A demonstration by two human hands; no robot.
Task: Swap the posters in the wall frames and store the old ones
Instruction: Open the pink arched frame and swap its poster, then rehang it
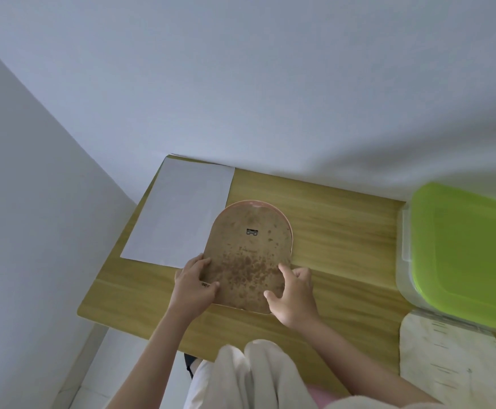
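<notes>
Head view: an arch-topped frame (248,255) lies face down on the wooden counter (341,219), its mottled brown backing board up. The step in hand, I judge, is opening the back. The left hand (195,283) grips the frame's lower left corner; the right hand (292,293) rests spread fingertips on the lower right edge — not clasping. Next move calls for freeing the board without bending it. A white sheet (179,214) lies just beside, partly under the frame; a green-lidded box (462,255) stands well apart.

frame (248,255) face-down on the table (344,219), paper sheet (182,214) just left, lidded box (462,255) far right
</notes>
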